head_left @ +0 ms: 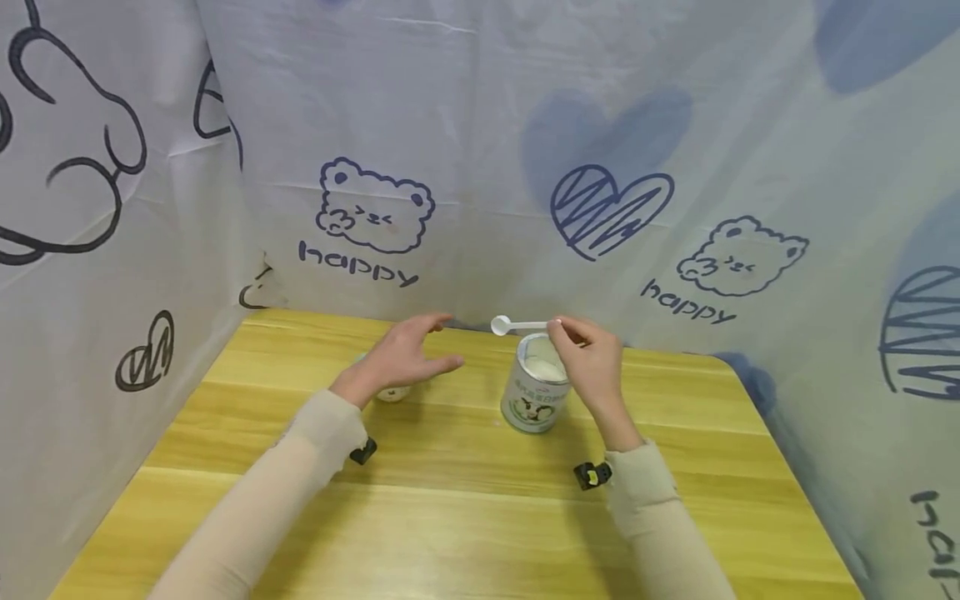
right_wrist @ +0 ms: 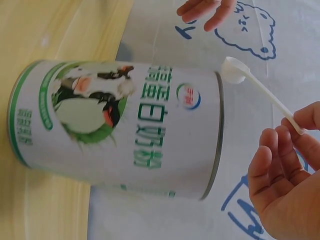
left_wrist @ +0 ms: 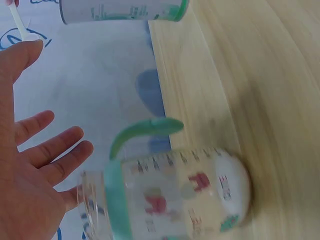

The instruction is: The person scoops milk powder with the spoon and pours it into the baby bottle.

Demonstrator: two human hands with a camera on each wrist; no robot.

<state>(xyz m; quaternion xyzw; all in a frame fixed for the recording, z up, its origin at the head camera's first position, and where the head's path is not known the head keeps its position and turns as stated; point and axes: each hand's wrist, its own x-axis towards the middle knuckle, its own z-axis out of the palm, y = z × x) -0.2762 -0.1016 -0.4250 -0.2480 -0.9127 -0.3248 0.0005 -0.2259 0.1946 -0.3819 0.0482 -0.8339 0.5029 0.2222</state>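
My right hand (head_left: 594,364) pinches the thin handle end of a white measuring scoop (head_left: 527,326). The scoop's small round bowl points left, held just above the rim of a milk powder can (head_left: 534,402). Pale powder (head_left: 543,367) shows inside the open can, which stands upright on the table. My left hand (head_left: 401,357) is spread with straight fingers, over and beside a baby bottle (left_wrist: 170,197). That bottle has a clear neck, a mint green collar and handle (left_wrist: 145,131), and red printed figures. In the head view my left hand mostly hides it.
A yellow wood-grain table (head_left: 465,533) carries the can and the bottle. White cloth (head_left: 480,125) printed with hearts and bears hangs behind the table and along its sides. The can stands near the table's back edge.
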